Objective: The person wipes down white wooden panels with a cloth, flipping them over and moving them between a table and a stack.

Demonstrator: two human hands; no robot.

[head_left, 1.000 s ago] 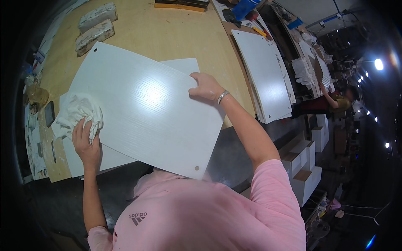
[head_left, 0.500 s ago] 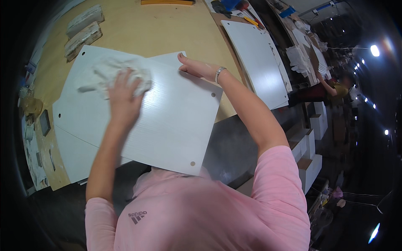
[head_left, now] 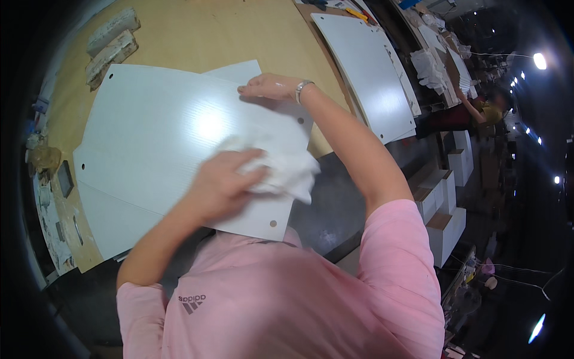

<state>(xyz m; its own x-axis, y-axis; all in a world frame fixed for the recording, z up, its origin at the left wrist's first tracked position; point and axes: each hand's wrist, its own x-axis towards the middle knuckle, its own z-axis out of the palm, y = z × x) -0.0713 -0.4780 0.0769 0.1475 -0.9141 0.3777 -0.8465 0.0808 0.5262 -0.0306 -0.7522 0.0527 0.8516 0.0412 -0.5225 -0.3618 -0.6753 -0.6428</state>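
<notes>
A white panel (head_left: 155,134) with round dark holes near its corners lies at an angle over another white board (head_left: 113,215). My left hand (head_left: 230,182), blurred by motion, is closed on a crumpled white cloth (head_left: 287,158) and presses it against the panel's near right part. At the panel's far edge, my right hand (head_left: 272,88) grips the rim; some of its fingers are hidden. A metal-banded bracelet (head_left: 303,90) circles my right wrist.
Two worn, whitish blocks (head_left: 112,58) lie at the back left of the wooden table (head_left: 197,33). More white panels (head_left: 365,78) are stacked on the right. White boxes (head_left: 448,233) stand beyond, and another person (head_left: 478,113) works at a far bench.
My left hand has swept the cloth from the panel's far left part to its near right. My right hand has slid slightly left along the far edge.
</notes>
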